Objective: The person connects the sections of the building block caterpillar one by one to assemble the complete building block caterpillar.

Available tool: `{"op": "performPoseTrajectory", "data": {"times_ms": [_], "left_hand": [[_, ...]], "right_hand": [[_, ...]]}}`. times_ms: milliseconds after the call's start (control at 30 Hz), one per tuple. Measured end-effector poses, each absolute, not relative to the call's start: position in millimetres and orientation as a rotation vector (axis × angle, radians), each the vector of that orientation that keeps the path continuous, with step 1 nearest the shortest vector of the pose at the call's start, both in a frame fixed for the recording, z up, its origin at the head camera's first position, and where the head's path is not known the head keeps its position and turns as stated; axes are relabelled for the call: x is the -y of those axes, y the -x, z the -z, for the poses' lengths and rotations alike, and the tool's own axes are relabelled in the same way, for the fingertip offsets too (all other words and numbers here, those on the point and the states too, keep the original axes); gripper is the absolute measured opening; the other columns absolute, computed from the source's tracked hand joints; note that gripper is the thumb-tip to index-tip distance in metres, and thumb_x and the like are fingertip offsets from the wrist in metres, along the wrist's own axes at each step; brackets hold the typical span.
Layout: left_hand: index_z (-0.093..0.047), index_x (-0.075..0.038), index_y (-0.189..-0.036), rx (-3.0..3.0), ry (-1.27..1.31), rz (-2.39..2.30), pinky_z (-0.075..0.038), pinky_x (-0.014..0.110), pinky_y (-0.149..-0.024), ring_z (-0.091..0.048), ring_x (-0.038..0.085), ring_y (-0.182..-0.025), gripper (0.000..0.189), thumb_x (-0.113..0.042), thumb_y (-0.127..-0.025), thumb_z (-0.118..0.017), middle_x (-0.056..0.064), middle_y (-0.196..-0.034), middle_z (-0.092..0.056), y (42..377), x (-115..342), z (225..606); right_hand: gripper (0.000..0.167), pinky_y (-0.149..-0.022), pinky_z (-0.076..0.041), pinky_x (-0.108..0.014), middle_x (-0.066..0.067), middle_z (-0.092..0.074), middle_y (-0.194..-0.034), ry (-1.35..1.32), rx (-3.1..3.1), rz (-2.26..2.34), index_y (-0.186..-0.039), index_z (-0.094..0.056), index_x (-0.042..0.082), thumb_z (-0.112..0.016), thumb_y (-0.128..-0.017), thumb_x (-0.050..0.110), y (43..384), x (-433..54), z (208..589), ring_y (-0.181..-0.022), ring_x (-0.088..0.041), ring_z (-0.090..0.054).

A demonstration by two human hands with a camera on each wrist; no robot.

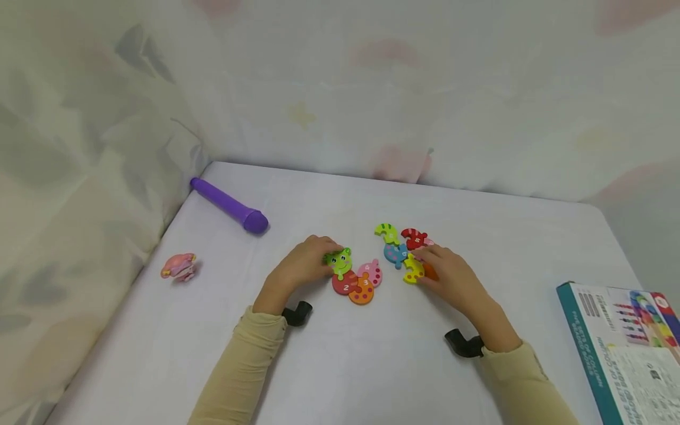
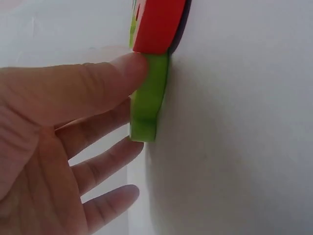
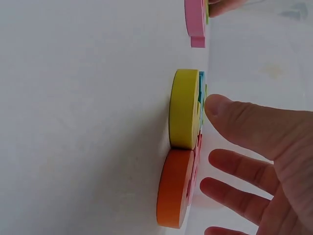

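Note:
My left hand [image 1: 303,264] pinches the edge of a green face puzzle piece [image 1: 340,264], with the thumb [image 2: 129,73] on its near side in the left wrist view. Joined to that piece are a red piece marked 2 [image 1: 342,284], an orange piece marked 3 [image 1: 362,293] and a pink piece [image 1: 374,272]. Over a second cluster, my right hand [image 1: 453,277] has loosely spread fingers, close to a yellow piece [image 1: 411,274] and an orange piece [image 3: 173,188] partly hidden by it. Blue [image 1: 394,257], light green [image 1: 388,232] and dark red [image 1: 413,239] pieces lie beyond.
A purple toy microphone [image 1: 228,205] lies at the back left of the white table [image 1: 372,366]. Nearer the left edge is a small pink toy [image 1: 179,267]. A printed box [image 1: 611,348] is at the right. Fabric walls [image 1: 340,88] rise behind and at the left.

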State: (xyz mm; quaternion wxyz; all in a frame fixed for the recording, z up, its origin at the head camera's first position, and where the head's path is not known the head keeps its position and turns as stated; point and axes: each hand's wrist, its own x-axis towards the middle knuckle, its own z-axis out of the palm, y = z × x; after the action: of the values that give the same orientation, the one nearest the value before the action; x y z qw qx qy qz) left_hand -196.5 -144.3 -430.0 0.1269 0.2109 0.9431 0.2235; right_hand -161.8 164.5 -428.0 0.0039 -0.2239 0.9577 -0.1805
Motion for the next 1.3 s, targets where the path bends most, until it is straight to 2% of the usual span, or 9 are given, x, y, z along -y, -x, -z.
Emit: {"op": "performPoseTrajectory", "data": {"times_ms": [167,267,433,533,700,867,1067,1300], "left_hand": [[-0.059,-0.014,-0.126,-2.800,-0.620,-0.576,-0.040,0.037,-0.099,-0.047,0.022,-0.118,0.045,-0.019,-0.082,-0.070,0.003,-0.128,-0.055,193,151,432],[-0.063,-0.014,-0.122,-2.851,-0.711,-0.506,-0.039,0.039,-0.101,-0.046,0.024,-0.121,0.040,-0.017,-0.083,-0.070,0.003,-0.131,-0.054,190,153,434],[-0.071,-0.014,-0.106,-2.914,-0.863,-0.423,-0.043,0.035,-0.097,-0.051,0.022,-0.115,0.024,-0.009,-0.082,-0.069,0.004,-0.121,-0.060,185,150,431],[-0.072,-0.014,-0.103,-2.944,-0.912,-0.320,-0.047,0.034,-0.093,-0.055,0.021,-0.111,0.023,-0.004,-0.083,-0.066,0.004,-0.116,-0.063,179,145,427],[-0.066,-0.011,-0.114,-2.939,-0.943,-0.133,-0.047,0.036,-0.093,-0.054,0.023,-0.114,0.031,0.000,-0.085,-0.063,0.005,-0.126,-0.057,167,141,425],[-0.050,-0.009,-0.133,-2.866,-0.915,-0.137,-0.039,0.039,-0.101,-0.040,0.024,-0.129,0.043,-0.003,-0.091,-0.055,0.006,-0.141,-0.042,158,145,429],[-0.040,-0.008,-0.140,-2.791,-0.934,-0.195,-0.032,0.042,-0.105,-0.027,0.024,-0.136,0.046,-0.005,-0.094,-0.049,0.006,-0.148,-0.031,156,153,428],[-0.037,-0.014,-0.142,-2.724,-0.900,-0.400,-0.028,0.042,-0.108,-0.023,0.019,-0.137,0.050,-0.016,-0.094,-0.053,0.000,-0.149,-0.029,160,165,426]], "right_hand": [[0.054,-0.093,-0.044,-0.050,-0.014,-0.057,-0.122,0.728,-3.023,0.564,-0.123,-0.059,0.007,-0.077,-0.075,0.022,159,-160,431,-0.113,-0.033,-0.051],[0.055,-0.092,-0.045,-0.049,-0.013,-0.058,-0.120,0.747,-3.033,0.550,-0.123,-0.059,0.006,-0.078,-0.074,0.022,159,-158,431,-0.110,-0.031,-0.052],[0.053,-0.093,-0.045,-0.048,-0.011,-0.059,-0.120,0.749,-3.045,0.509,-0.122,-0.060,0.007,-0.077,-0.075,0.023,160,-155,428,-0.112,-0.031,-0.052],[0.050,-0.094,-0.044,-0.047,-0.011,-0.059,-0.120,0.763,-3.049,0.498,-0.122,-0.060,0.007,-0.075,-0.077,0.024,163,-150,424,-0.113,-0.030,-0.052],[0.049,-0.094,-0.044,-0.045,-0.011,-0.059,-0.120,0.770,-3.032,0.530,-0.122,-0.059,0.005,-0.074,-0.079,0.023,165,-141,417,-0.112,-0.029,-0.052],[0.050,-0.100,-0.039,-0.046,-0.012,-0.058,-0.123,0.762,-3.017,0.497,-0.124,-0.058,0.005,-0.073,-0.080,0.023,166,-136,415,-0.116,-0.029,-0.051],[0.050,-0.101,-0.039,-0.044,-0.013,-0.052,-0.132,0.758,-2.976,0.472,-0.129,-0.053,0.002,-0.068,-0.084,0.019,174,-132,409,-0.123,-0.028,-0.046],[0.051,-0.101,-0.038,-0.044,-0.013,-0.049,-0.135,0.712,-2.957,0.443,-0.132,-0.050,0.002,-0.066,-0.086,0.019,200,-122,394,-0.125,-0.029,-0.044]]}}
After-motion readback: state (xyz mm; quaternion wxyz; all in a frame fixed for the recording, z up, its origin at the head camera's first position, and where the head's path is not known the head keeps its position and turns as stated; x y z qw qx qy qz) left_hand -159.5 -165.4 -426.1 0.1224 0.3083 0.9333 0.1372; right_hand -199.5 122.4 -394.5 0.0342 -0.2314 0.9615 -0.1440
